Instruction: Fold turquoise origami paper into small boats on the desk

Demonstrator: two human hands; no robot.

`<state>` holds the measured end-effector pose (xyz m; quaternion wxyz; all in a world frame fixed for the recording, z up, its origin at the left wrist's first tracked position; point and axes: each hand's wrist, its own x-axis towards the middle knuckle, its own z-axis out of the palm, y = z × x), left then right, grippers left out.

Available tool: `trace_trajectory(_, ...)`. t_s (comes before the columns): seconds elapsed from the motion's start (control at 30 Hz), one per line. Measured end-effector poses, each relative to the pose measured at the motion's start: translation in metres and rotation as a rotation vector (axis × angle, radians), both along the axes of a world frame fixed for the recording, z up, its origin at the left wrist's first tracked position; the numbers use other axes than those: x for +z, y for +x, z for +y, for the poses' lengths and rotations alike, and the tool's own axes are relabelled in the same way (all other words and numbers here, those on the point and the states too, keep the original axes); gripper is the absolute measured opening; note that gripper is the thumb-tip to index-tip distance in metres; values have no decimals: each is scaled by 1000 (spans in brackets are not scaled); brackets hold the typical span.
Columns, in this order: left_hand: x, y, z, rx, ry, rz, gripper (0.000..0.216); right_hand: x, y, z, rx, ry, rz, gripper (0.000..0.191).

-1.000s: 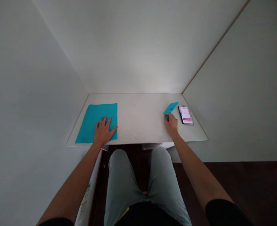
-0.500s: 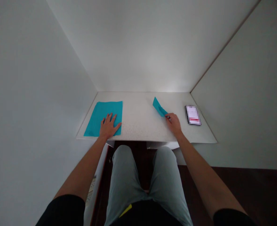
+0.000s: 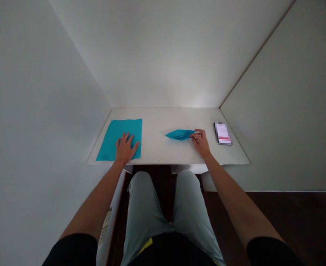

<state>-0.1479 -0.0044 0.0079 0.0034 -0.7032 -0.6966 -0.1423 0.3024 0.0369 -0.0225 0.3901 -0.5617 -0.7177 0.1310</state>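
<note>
A folded piece of blue paper (image 3: 179, 135), long and pointed at its left end, is pinched at its right end by my right hand (image 3: 200, 143). It is at or just above the desk; the exact contact is hard to tell. On the left, my left hand (image 3: 125, 148) lies with fingers spread over flat blue sheets (image 3: 126, 125), whose edges are slightly out of line with each other. The palm hides part of their lower right area.
The white desk (image 3: 157, 118) is bounded by a wall at the back and on both sides. A phone (image 3: 223, 133) with a blurred screen lies near its right edge. My knees (image 3: 142, 181) are just below the front edge.
My right hand has turned the folded paper from slanting up to the left to lying nearly level, its tip now lower and further left. The left hand keeps its place on the sheets.
</note>
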Motion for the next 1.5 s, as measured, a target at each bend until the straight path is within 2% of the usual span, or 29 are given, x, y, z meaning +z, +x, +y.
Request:
trace_trajectory(0.1,4,2,-4,17,134,-94,55,2,-1,0,24,-7,-27,27)
trace_trajectory(0.2,6,24,-3,-64,221,-268,47,5,-5,-1,61,-8,-12,26)
trace_trajectory(0.3,1,66,1,-225,137,-596,43,8,-17,-7,97,-29,51,24)
trace_trajectory(0.37,-5,96,3,-308,43,-722,46,8,-31,-13,141,-59,95,24)
trace_trajectory(0.43,-10,117,3,-364,-31,-723,44,8,-47,-21,198,-95,124,24)
trace_trajectory(0.5,-10,128,1,-412,-73,-630,40,7,-62,-27,239,-136,140,22)
trace_trajectory(0.67,-1,131,-5,-462,-98,-460,29,4,-85,-31,246,-229,148,21)
trace_trajectory(0.8,2,132,-6,-433,-101,-437,21,6,-91,-27,176,-204,121,29)
trace_trajectory(0.97,-1,130,-6,-460,-79,-436,37,8,-95,-23,142,-219,58,29)
trace_trajectory(1.13,-4,129,-4,-490,-71,-455,37,4,-98,-19,98,-252,46,16)
trace_trajectory(1.37,-7,130,0,-411,-76,-543,25,5,-88,-15,153,-231,435,26)
trace_trajectory(1.5,-8,129,1,-382,-70,-569,23,11,-85,-15,150,-305,629,32)
